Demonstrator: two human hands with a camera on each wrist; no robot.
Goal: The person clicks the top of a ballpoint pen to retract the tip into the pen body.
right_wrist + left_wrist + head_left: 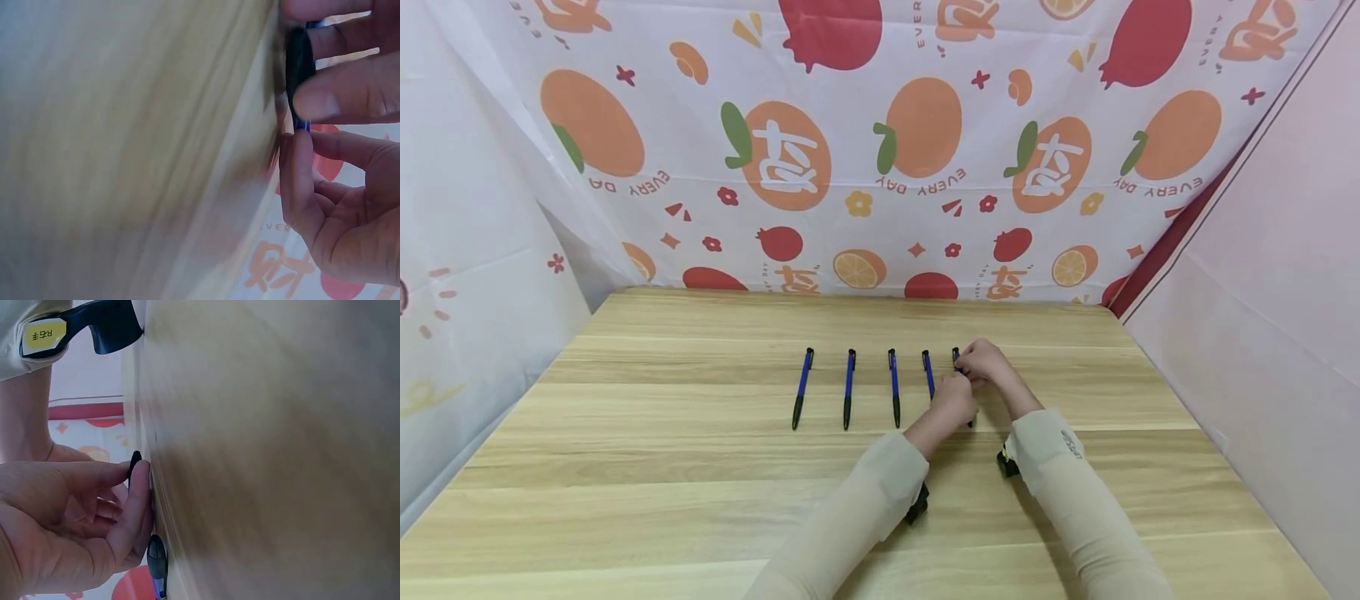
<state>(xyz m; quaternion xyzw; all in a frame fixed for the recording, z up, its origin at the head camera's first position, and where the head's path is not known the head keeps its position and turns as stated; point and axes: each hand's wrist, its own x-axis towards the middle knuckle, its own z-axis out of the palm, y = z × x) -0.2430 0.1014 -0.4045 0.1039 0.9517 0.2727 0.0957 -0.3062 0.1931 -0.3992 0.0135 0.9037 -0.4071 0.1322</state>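
Several blue pens with black grips and clips lie in a row on the table, among them one pen (802, 388) at the left end. My left hand (955, 400) pinches the black grip (300, 69) of the rightmost pen (956, 354). Farther up that pen, my right hand (987, 362) pinches its blue barrel with thumb and fingers. The held pen stays low over the tabletop; whether it touches it I cannot tell. Part of the neighbouring pen (928, 372) is hidden behind my left hand, and its dark grip (157, 556) shows below that hand in the left wrist view.
The wooden table (662, 467) reaches back to a fruit-print cloth (865, 225). White cloth walls stand at the left (482, 208) and right (1262, 317). Each wrist carries a black camera mount, such as the right one (1007, 462).
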